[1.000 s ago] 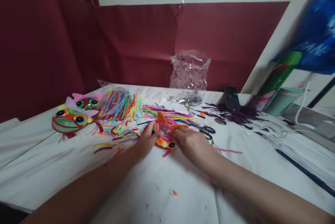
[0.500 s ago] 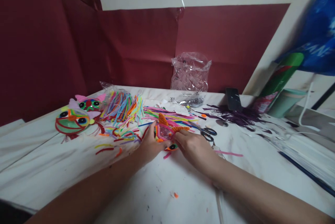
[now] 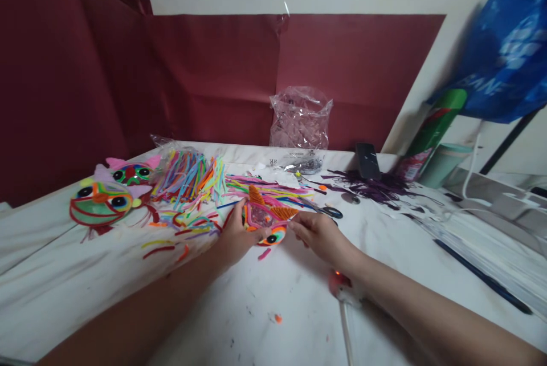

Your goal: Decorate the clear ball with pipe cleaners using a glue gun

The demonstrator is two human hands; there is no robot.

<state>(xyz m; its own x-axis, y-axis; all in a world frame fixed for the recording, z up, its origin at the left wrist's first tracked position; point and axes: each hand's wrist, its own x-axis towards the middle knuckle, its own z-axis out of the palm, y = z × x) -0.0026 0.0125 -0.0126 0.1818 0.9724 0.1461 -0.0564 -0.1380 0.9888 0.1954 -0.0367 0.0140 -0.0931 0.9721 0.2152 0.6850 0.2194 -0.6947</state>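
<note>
A colorful mask (image 3: 260, 216) trimmed with fuzzy pipe cleaners, with orange pointed ears and a round black eye, is in my left hand (image 3: 236, 239), whose fingers and thumb grip its left and lower edge. Part of the mask is hidden behind that hand. My right hand (image 3: 318, 234) is by the mask's right side, with thumb and fingers pinched together near the orange ear's tip. What lies in the pinch is too small to make out. A short pink pipe cleaner piece (image 3: 264, 254) lies just below the mask.
Left are two similar masks (image 3: 102, 212) (image 3: 132, 174). Behind lie bundled pipe cleaners (image 3: 192, 175), scissors (image 3: 332, 212), a clear plastic bag (image 3: 301, 123), purple strips (image 3: 363, 189) and a phone (image 3: 367, 161). Under my right forearm, a small object with a red light (image 3: 339, 281) trails a cord.
My right hand has drawn back slightly from the mask, uncovering its eye and right ear. The view has turned a little to the right. My left hand keeps its grip.
</note>
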